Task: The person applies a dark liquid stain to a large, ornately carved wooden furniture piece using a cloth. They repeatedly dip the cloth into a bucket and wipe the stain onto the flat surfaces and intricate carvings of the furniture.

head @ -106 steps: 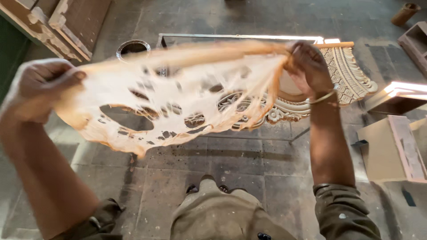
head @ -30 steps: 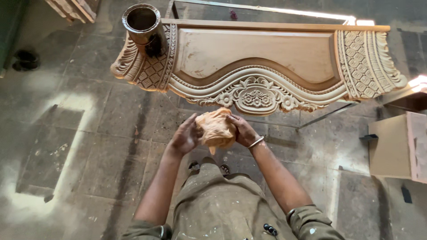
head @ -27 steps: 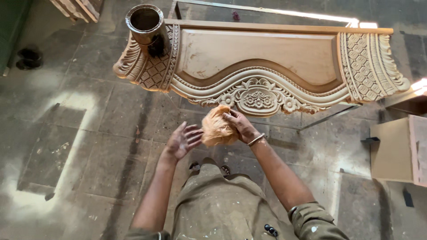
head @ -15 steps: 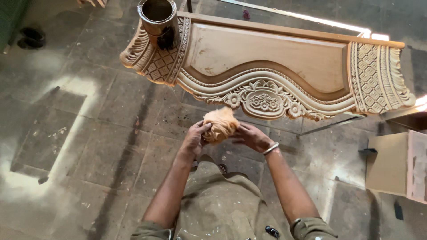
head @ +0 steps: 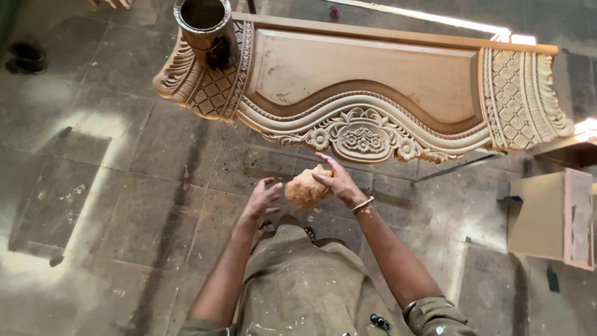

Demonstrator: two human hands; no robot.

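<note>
My right hand [head: 337, 182] grips a bunched-up tan cloth [head: 305, 188] in front of my body. My left hand [head: 262, 201] is beside the cloth on its left, fingers spread, holding nothing. Just beyond the hands lies a large carved wooden panel [head: 367, 81] with a curved moulding, a floral medallion at the centre and lattice carving at both ends. A dark metal can [head: 202, 25] stands on the panel's left end.
The floor is grey stone slabs [head: 124, 186] with dust patches. A pale wooden box-like piece [head: 550, 218] stands at the right. A pair of dark sandals [head: 25, 56] lies at the far left. A metal bar [head: 460, 165] runs under the panel's right side.
The torn cloth, held stretched wide between both hands earlier, was wadded into a ball. My left hand has come off it and opened; the view has moved nearer the panel.
</note>
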